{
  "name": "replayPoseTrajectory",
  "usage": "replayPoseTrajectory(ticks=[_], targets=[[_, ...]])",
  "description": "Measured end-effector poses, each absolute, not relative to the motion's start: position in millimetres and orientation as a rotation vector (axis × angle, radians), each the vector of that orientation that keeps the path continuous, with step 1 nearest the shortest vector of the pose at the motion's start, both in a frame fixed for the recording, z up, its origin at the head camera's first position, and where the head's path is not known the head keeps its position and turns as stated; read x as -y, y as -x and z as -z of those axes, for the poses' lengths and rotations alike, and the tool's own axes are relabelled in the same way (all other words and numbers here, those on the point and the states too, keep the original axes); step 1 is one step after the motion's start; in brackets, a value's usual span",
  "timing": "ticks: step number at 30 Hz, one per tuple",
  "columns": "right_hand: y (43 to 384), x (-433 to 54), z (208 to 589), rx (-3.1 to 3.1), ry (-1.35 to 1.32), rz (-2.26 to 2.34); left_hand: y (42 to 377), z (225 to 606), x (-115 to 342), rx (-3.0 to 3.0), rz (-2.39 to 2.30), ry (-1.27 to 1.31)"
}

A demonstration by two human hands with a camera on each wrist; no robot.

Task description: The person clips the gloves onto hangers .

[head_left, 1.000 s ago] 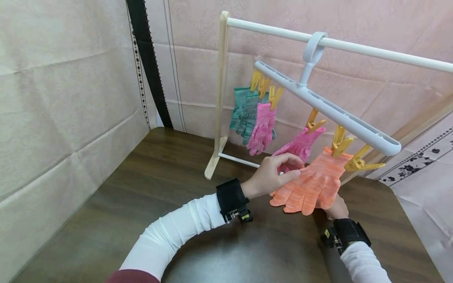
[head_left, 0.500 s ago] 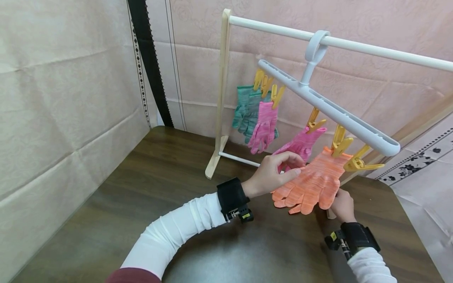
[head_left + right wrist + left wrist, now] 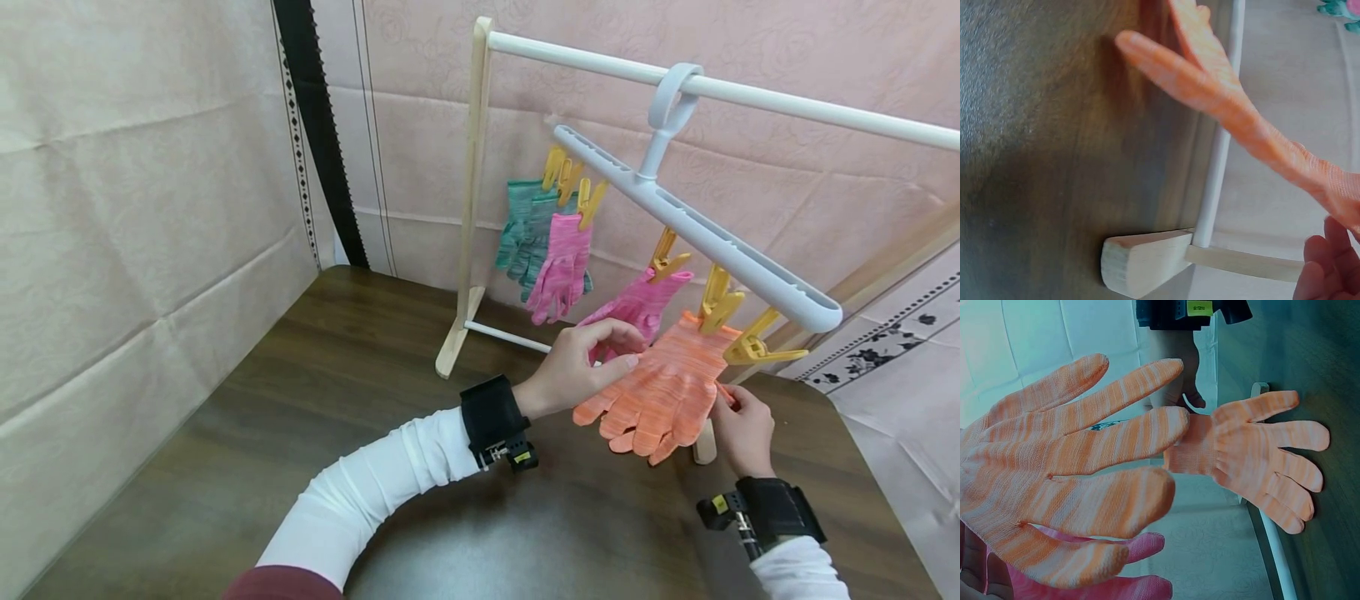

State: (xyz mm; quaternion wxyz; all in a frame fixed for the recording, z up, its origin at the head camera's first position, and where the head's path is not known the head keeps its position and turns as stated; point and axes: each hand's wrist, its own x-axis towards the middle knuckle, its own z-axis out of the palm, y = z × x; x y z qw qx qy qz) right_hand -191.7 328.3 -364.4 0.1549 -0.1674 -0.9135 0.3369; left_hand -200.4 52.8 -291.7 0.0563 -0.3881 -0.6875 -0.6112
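Note:
An orange striped glove (image 3: 678, 367) hangs from a yellow clip (image 3: 718, 307) at the near end of the hanger. My left hand (image 3: 573, 371) pinches its left edge between thumb and curled fingers. Behind it, a second orange glove (image 3: 1266, 444) is mostly hidden in the head view, but the left wrist view shows it whole. My right hand (image 3: 745, 431) grips that glove by its cuff, fingers pointing down and away. Just above, another yellow clip (image 3: 763, 340) has nothing in it. In the right wrist view the glove is edge-on, with my fingertips (image 3: 1319, 256) at the cuff.
The pale blue hanger (image 3: 705, 229) hooks over a white rod (image 3: 795, 102) on a wooden stand (image 3: 474, 200). Pink gloves (image 3: 562, 267) and green gloves (image 3: 517, 225) hang from other clips. A wooden foot (image 3: 1147, 259) of the stand rests on the brown table (image 3: 300, 467).
My right hand has come out from behind the hanging glove, moving right and slightly up with the second glove's cuff. My left hand stays in place.

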Motion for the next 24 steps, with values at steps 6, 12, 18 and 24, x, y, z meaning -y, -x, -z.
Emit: replayPoseTrajectory(ticks=[6,12,18,24], targets=[[187.2,-327.4,358.7,2.589,0.492,-1.034,199.2,291.5,-52.2,2.081,1.864,1.172],[183.9,-325.7,356.2,2.575,0.487,-1.043,199.0,292.7,-52.3,2.077,1.885,1.170],[181.2,-325.0,355.4,2.572,0.475,-1.080,198.4,292.5,-52.2,2.078,1.893,1.168],[179.9,-323.6,355.4,2.512,0.461,-1.100,197.8,292.5,-52.0,2.077,1.911,1.165]])
